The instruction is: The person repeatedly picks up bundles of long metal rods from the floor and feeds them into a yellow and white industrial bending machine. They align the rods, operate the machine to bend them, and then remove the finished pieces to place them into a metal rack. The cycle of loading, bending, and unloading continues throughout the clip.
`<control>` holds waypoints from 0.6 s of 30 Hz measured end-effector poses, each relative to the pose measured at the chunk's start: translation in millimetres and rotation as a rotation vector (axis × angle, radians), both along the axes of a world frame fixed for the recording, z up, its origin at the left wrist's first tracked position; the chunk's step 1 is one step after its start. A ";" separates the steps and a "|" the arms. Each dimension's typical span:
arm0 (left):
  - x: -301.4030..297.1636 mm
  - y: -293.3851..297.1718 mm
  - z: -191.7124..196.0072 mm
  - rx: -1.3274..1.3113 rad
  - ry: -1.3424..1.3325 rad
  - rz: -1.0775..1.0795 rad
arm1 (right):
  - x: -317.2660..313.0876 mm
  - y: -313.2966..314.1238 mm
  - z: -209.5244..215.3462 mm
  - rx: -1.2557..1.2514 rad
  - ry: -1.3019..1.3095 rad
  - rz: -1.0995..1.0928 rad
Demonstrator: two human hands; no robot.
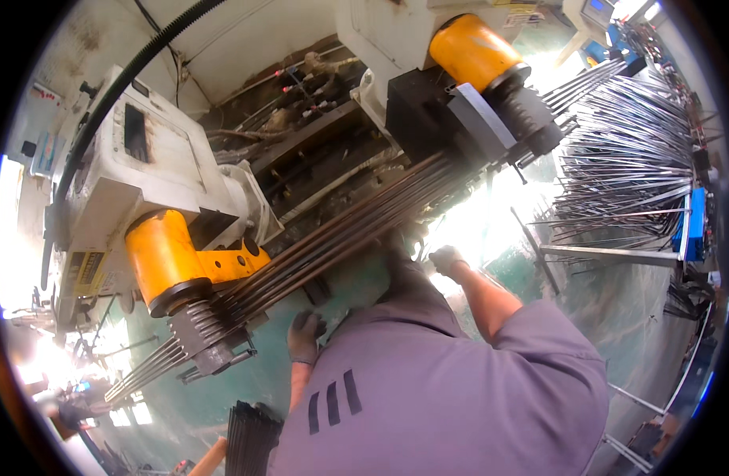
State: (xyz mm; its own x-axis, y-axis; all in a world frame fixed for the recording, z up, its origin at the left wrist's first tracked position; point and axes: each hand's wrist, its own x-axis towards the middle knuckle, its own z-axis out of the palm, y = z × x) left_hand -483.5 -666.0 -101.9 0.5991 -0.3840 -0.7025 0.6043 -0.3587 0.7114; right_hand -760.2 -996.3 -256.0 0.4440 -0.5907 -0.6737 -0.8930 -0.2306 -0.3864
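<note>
A long bundle of dark metal rods [340, 238] runs diagonally between two machine heads with yellow cylinders, one at lower left [164, 258] and one at upper right [471, 49]. My left hand [305, 335], in a dark glove, hangs with curled fingers just below the bundle, near the lower-left head. Whether it holds anything is hidden. My right hand [446, 259], in a light glove, reaches up toward the bundle's lower edge against bright glare, so its grip is unclear. My grey-purple shirt [436, 389] fills the lower middle.
A white machine body [142, 159] with a black hose [118, 87] stands at the left. Many loose shiny rods [634, 151] lie fanned on a rack at the right. At the bottom left, another bare arm [209, 458] is beside a dark ribbed bundle [251, 435]. The floor is green.
</note>
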 end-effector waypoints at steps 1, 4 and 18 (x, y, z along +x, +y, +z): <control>6.6 13.5 -6.3 -0.019 0.024 0.022 | 6.4 11.2 5.9 0.005 -0.047 -0.074; 17.5 56.2 -22.4 -0.015 0.040 0.305 | 34.1 37.9 52.2 -0.035 -0.265 -0.251; 141.3 205.4 25.3 -0.486 -0.272 0.435 | 187.1 26.7 313.5 0.551 -1.634 -0.988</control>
